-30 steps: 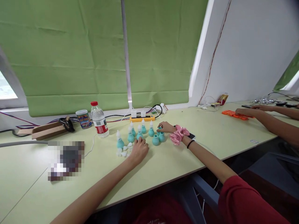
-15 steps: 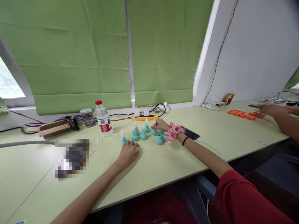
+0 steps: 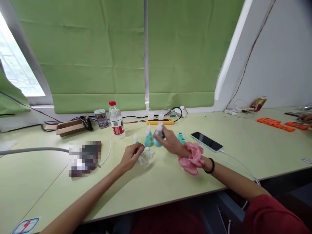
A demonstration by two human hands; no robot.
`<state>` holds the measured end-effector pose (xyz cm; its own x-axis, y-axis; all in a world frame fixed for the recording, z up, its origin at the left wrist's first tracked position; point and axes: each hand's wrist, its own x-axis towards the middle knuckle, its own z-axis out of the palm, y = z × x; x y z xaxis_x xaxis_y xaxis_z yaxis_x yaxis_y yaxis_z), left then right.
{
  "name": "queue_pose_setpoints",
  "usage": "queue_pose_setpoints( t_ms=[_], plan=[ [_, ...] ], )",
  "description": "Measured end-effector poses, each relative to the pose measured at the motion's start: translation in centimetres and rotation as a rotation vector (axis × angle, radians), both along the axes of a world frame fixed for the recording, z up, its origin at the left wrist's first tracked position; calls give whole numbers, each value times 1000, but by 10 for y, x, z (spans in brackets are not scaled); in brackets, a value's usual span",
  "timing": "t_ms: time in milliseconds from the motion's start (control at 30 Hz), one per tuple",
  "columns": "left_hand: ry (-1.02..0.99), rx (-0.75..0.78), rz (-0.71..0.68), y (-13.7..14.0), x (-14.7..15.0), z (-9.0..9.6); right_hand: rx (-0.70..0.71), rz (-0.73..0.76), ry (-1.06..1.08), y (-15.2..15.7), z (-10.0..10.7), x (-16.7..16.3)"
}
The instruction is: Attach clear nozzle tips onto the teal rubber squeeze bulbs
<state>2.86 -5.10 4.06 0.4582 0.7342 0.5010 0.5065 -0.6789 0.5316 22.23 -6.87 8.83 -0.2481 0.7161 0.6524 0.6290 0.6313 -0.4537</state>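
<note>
Right of the clear red-capped plastic bottle (image 3: 117, 123): right hand (image 3: 170, 141) pinching a round teal bulb (image 3: 157, 142) with whitish nozzle (image 3: 159, 127); left hand (image 3: 131, 156) curled, contents indiscernible, beside loose translucent plastic pieces (image 3: 150, 154); nozzle-fitted bulbs (image 3: 148, 141) stand, two open-necked teal bulbs (image 3: 179, 136) seemingly remain.

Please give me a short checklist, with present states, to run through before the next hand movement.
1. Right hand on the clear-tipped teal bulb: ok, fingers around it, though blurred.
2. Tip fully seated in that bulb: cannot tell, blur hides the joint.
3. Left hand holding a piece: cannot tell; its fingertips are beside the loose clear pieces.
4. Pink scrunchie apart from the open teal bulbs: cannot tell; they look close in this view.
5. Water bottle upright, capped, apart from both hands: ok.
6. Phone flat on the table: ok.
</note>
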Motion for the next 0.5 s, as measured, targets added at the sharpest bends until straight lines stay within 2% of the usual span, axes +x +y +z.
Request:
queue_pose_setpoints(
  t_ms=[67,167,267,367,500],
  plan=[
    [-68,-44,-63,-2,-5,0,-26,107,-204,-5,-11,-11],
    [-139,-106,-137,-5,-8,-3,-78,231,-311,-4,-28,-19],
    [-153,-223,-105,-6,-7,-8,-128,300,-288,2,-46,-21],
    [-143,-320,-64,-6,-3,-12,-145,293,-207,7,-61,-21],
    [-76,-382,-114,-8,-4,-15,-177,304,-51,8,-74,-19]
  ],
)
